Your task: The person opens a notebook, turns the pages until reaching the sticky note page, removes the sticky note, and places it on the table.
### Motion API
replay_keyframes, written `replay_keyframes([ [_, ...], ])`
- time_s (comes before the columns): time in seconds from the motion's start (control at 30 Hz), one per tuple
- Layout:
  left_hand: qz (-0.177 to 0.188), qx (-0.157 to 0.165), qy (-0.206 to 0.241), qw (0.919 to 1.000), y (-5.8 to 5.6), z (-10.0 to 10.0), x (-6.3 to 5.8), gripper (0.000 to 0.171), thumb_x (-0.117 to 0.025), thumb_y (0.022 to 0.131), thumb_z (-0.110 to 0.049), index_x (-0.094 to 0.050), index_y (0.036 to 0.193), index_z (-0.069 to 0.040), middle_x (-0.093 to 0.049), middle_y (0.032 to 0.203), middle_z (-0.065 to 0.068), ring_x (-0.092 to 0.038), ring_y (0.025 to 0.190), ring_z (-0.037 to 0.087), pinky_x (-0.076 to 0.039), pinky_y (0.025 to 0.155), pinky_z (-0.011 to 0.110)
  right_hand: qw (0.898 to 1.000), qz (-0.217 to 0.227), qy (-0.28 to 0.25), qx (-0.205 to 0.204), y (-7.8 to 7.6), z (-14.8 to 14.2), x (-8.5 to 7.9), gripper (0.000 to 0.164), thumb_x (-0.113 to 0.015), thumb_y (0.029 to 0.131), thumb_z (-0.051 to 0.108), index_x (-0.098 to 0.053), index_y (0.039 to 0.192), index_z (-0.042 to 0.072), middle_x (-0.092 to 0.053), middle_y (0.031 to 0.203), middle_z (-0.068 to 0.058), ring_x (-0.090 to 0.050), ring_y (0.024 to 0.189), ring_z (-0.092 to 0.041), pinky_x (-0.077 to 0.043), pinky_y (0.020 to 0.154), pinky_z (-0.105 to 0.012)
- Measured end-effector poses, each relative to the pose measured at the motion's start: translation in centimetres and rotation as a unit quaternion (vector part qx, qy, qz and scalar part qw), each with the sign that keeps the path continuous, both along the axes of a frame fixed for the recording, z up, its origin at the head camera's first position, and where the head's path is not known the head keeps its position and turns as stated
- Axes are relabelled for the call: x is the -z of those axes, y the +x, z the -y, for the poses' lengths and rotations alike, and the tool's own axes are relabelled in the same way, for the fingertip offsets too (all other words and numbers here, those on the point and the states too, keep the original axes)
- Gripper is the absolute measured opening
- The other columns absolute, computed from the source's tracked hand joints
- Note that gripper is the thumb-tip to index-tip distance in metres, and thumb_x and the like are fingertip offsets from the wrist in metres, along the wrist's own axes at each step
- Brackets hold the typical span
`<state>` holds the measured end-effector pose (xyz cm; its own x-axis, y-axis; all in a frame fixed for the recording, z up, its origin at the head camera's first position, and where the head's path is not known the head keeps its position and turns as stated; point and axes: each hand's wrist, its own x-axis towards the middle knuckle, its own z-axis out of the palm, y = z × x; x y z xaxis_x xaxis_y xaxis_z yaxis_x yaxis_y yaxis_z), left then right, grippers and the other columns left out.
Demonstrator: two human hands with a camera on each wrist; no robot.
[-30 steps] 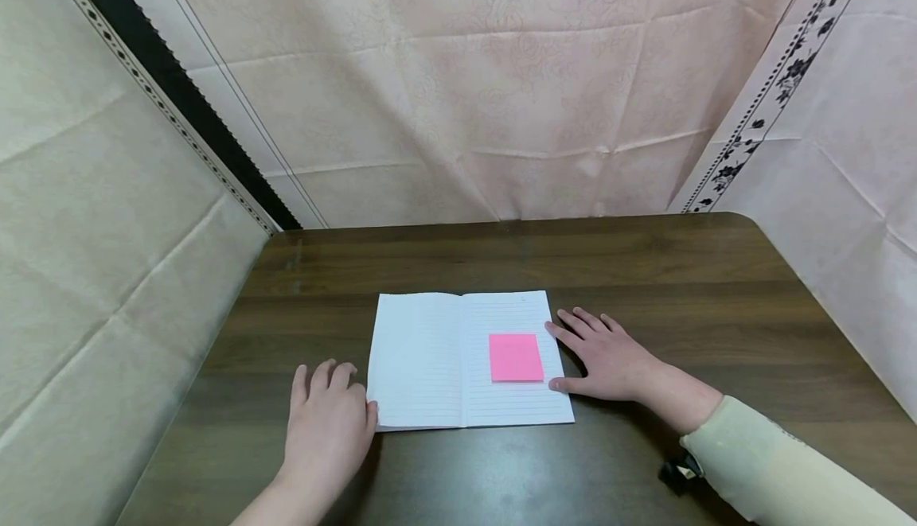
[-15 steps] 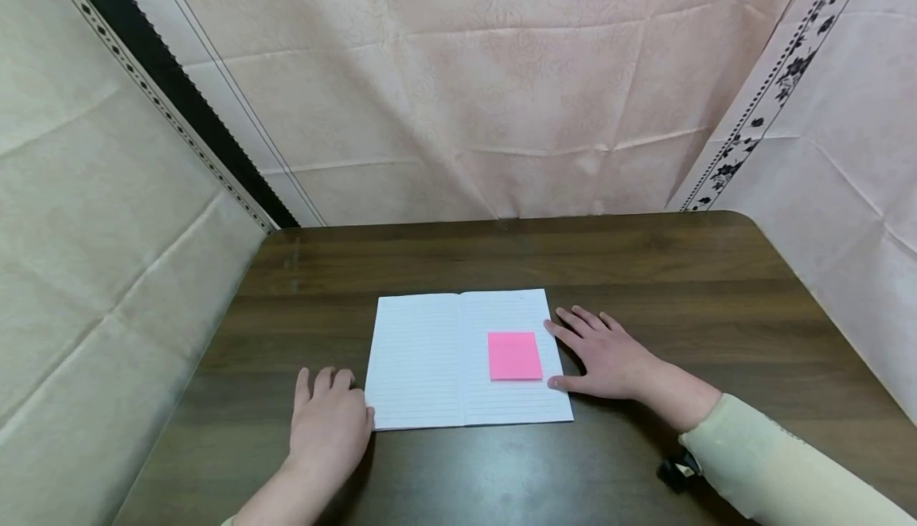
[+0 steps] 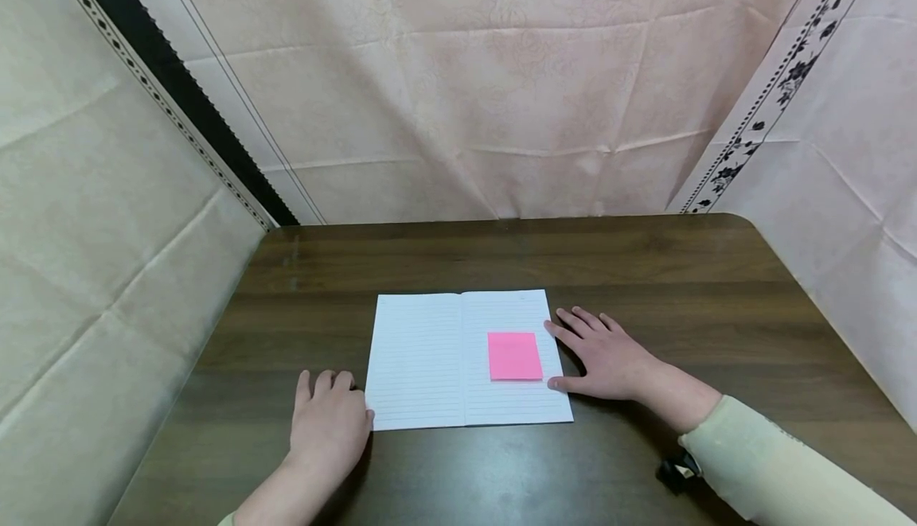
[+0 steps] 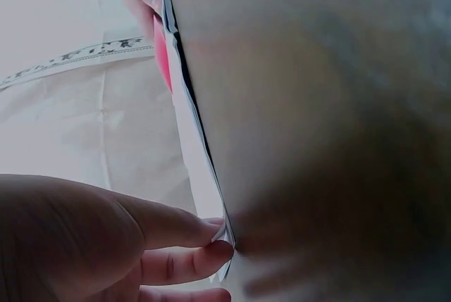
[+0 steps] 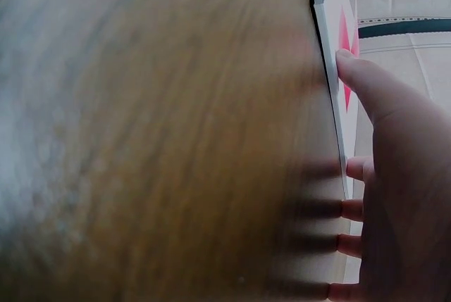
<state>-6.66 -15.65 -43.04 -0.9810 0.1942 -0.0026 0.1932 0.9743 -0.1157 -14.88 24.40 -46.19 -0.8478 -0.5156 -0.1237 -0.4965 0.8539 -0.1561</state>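
Observation:
An open lined notebook [image 3: 419,367] lies on the brown wooden table. Stuck on its right page is a square pink sticky note [image 3: 514,356]. At the notebook's left edge, my left hand [image 3: 328,422] pinches the near page edge between thumb and index finger, as the left wrist view shows [image 4: 91,238]. My right hand [image 3: 607,357] rests spread at the right edge, its thumb and index fingertip on the page margin beside the sticky note. In the right wrist view the other fingers of my right hand [image 5: 409,175] reach down past the notebook's edge.
The wooden table [image 3: 458,478] extends on all sides of the notebook. A pale cloth curtain [image 3: 501,128] hangs behind its far edge, with more cloth at left and right. A small black device [image 3: 677,474] sits under the right sleeve [image 3: 774,462].
The left page has settled flatter, and its ruled lines show more clearly. My left hand has shifted slightly nearer the body while staying at the notebook's edge. The right hand has stayed put.

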Motion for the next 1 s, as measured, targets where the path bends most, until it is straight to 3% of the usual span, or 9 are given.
replay_keyframes([
  [0.47, -0.036, 0.02, 0.019, 0.999, -0.8, -0.8, -0.1, 0.027, -0.077, 0.08, -0.028, -0.068, 0.09, -0.005, -0.064, 0.095, 0.014, -0.058, 0.103, 0.04, -0.038, 0.098, 0.063, 1.0, 0.0, 0.001, 0.006, 0.0, -0.3, 0.1, 0.096, -0.044, 0.084, 0.082, -0.03, 0.157, 0.021, -0.026, 0.161, -0.011, -0.023, 0.147, -0.038, -0.02, 0.112, -0.066],
  [0.8, -0.006, 0.054, 0.065, 0.9964, -3.4, -4.5, 0.2, 0.025, -0.066, 0.088, -0.029, -0.066, 0.099, -0.006, -0.063, 0.101, 0.01, -0.058, 0.098, 0.035, -0.047, 0.088, 0.053, 1.0, -0.005, 0.0, 0.002, -0.1, -0.3, 0.3, 0.096, -0.042, 0.083, 0.083, -0.03, 0.157, 0.023, -0.026, 0.162, -0.01, -0.022, 0.147, -0.038, -0.02, 0.111, -0.066],
  [1.0, 0.014, 0.079, 0.073, 0.9942, -5.0, -6.7, 0.1, 0.047, -0.067, 0.09, -0.045, -0.064, 0.12, -0.008, -0.062, 0.117, 0.01, -0.057, 0.107, 0.033, -0.048, 0.088, 0.052, 1.0, -0.008, -0.007, -0.004, -0.1, -0.1, 0.4, 0.094, -0.046, 0.085, 0.08, -0.03, 0.157, 0.022, -0.026, 0.162, -0.01, -0.023, 0.147, -0.038, -0.021, 0.111, -0.066],
])
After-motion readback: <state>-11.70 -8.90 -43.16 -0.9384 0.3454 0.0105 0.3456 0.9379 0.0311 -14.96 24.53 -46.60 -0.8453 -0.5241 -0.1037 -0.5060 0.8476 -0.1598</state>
